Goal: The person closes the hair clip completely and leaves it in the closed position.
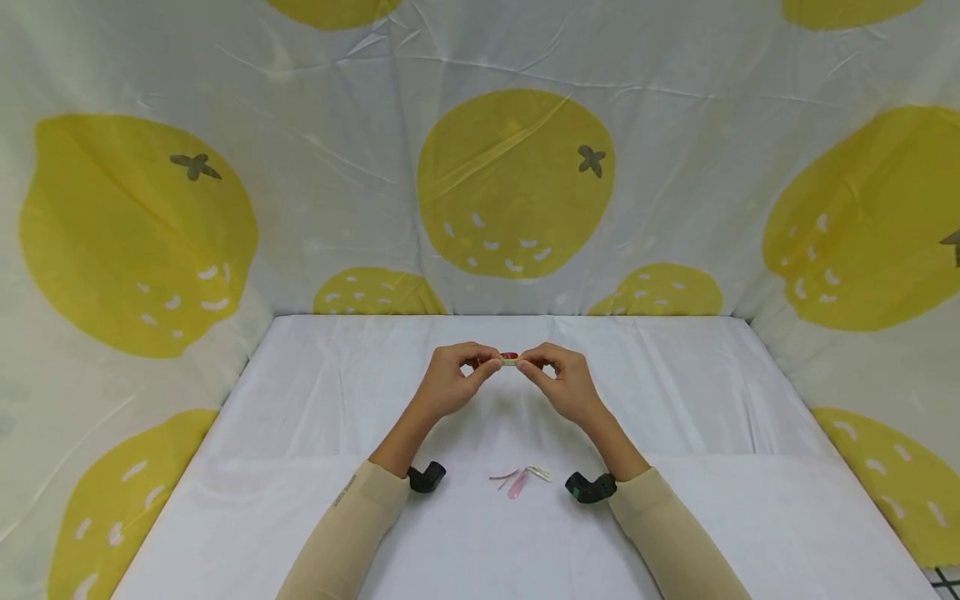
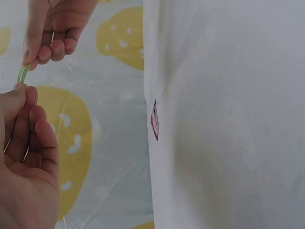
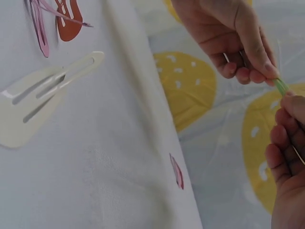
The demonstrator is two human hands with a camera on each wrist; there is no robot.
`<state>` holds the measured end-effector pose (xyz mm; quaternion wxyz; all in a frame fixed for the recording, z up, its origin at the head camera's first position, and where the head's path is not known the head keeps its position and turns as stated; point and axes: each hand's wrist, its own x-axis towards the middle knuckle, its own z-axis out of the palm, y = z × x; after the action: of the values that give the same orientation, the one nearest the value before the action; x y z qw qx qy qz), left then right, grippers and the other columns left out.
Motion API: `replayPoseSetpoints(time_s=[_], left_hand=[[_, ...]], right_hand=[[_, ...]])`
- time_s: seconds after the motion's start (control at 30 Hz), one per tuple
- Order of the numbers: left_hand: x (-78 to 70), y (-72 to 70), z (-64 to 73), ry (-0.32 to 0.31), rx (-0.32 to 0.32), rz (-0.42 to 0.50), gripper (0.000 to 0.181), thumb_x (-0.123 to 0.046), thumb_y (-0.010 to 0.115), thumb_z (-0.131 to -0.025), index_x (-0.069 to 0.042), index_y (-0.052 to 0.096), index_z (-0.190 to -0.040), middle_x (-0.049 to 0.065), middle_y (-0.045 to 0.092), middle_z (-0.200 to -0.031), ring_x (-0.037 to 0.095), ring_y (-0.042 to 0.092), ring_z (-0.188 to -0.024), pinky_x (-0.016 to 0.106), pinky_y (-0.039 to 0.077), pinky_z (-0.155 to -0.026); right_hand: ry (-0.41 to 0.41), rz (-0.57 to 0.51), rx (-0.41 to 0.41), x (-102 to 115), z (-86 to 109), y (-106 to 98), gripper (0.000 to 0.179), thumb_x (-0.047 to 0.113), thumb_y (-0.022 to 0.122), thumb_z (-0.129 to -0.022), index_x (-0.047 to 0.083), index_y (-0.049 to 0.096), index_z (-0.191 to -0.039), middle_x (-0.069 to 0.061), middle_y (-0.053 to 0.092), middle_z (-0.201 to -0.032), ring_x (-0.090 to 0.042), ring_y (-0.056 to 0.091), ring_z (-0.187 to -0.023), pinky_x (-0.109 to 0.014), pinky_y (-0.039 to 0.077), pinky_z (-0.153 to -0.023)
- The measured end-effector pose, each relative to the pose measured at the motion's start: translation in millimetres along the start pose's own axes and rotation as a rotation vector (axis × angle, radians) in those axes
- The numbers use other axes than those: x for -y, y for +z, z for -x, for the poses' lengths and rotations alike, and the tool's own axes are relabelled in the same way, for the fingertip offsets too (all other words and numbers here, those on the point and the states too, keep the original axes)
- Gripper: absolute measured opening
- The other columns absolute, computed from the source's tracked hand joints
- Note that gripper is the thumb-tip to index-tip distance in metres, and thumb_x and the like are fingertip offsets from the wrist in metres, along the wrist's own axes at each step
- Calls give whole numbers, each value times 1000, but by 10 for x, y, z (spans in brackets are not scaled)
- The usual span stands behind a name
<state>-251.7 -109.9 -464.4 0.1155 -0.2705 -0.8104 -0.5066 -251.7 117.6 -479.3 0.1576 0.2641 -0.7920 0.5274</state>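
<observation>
The left hand (image 1: 448, 379) and right hand (image 1: 564, 382) are pinching opposite ends of a slim green piece (image 2: 23, 74), holding it above the tabletop (image 1: 765, 517) towards its far edge. Hair clips (image 1: 517, 485) are lying between the forearms (image 1: 405, 433); the tabletop is stretching wide beyond them.

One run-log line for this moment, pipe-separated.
left hand: pinches green piece | right hand: pinches same piece | hair clips: on white cloth

Beige sleeves (image 1: 347, 533), black elbow-shaped wrist cameras (image 1: 591, 488)
</observation>
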Motion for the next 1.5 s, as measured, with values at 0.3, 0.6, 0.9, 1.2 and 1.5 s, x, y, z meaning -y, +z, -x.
replayPoseSetpoints(time_s=[0.3, 0.6, 0.9, 1.2, 1.5], left_hand=[[92, 45, -6, -96, 11, -54, 14, -31, 75, -96, -19, 81, -99, -7, 78, -89, 11, 65, -73, 41, 56, -67], [159, 56, -26, -112, 50, -79, 16, -30, 73, -97, -18, 82, -103, -4, 79, -98, 9, 65, -77, 29, 56, -72], [256, 86, -84, -163, 45, -129, 14, -29, 75, -96, -19, 83, -101, -5, 80, -95, 7, 65, -77, 24, 54, -70], [364, 125, -68, -215, 94, -144, 14, -29, 77, -95, -18, 82, -101, -5, 79, -92, 7, 66, -76, 24, 55, -69], [443, 115, -113, -244, 143, -198, 13, -25, 74, -97, -17, 82, -104, -3, 79, -97, 8, 66, -80, 26, 55, -72]], right_hand=[[75, 46, -7, -107, 30, -12, 8, 21, 77, -94, 16, 79, -99, 3, 75, -90, -11, 61, -79, -26, 51, -73], [97, 83, 22, -152, 13, -11, 10, 22, 77, -95, 15, 80, -101, 1, 77, -94, -10, 64, -81, -24, 53, -75], [139, 115, 29, -243, -9, 27, 12, 23, 77, -95, 15, 81, -103, 0, 78, -95, -12, 64, -80, -26, 52, -73], [188, 121, 28, -324, 50, 76, 10, 23, 79, -93, 15, 81, -99, 0, 77, -90, -11, 62, -75, -24, 50, -68], [191, 191, 76, -385, -33, 114, 10, 18, 76, -95, 12, 80, -102, -1, 76, -89, -11, 59, -73, -24, 48, -66]])
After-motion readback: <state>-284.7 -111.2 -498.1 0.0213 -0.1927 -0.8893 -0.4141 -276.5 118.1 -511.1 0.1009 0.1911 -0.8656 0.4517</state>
